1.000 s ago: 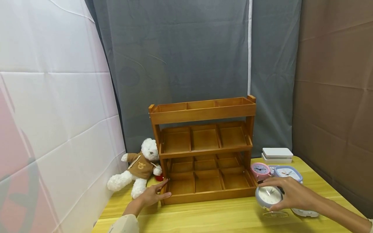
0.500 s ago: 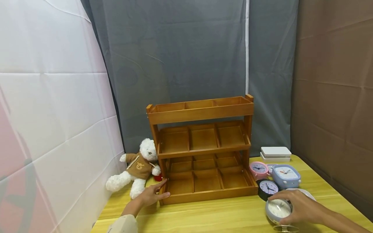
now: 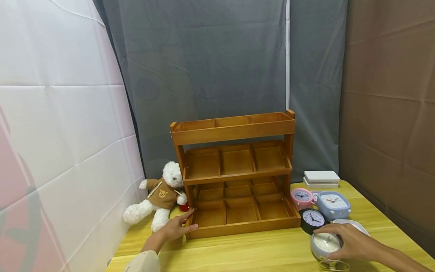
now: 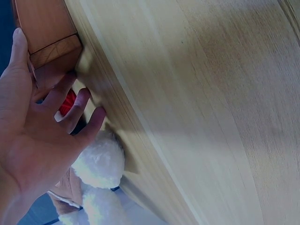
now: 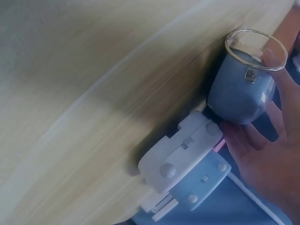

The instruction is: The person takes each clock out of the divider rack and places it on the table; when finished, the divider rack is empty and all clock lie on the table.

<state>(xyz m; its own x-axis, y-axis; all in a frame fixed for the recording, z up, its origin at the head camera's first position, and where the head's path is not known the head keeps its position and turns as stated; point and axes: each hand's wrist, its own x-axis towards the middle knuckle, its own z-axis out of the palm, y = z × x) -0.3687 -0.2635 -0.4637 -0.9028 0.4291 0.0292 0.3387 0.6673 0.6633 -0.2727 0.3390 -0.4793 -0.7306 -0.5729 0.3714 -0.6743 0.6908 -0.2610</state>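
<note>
In the head view my right hand (image 3: 353, 241) holds a round grey alarm clock (image 3: 325, 243), thumb and fingers round its sides. Its pale dial tips upward, and a thin wire ring (image 5: 255, 70) stands out from its body in the right wrist view. A round black alarm clock (image 3: 312, 220) is just behind it. My left hand (image 3: 173, 228) touches the lower left front corner of a brown wooden rack (image 3: 244, 228), its fingers mostly straight. In the left wrist view the thumb lies along the wood, with the other fingers spread below the corner.
Behind the black clock stand a pink alarm clock (image 3: 301, 198) and a light blue one (image 3: 333, 207). A white clock (image 3: 353, 225) is partly hidden by my right hand. White boxes (image 3: 321, 179) lie farther back. A white teddy bear (image 3: 163, 196) leans at the rack's left.
My right hand has carried the grey clock toward the front right and lowered it, uncovering the black clock. The left hand keeps its place at the rack's corner.
</note>
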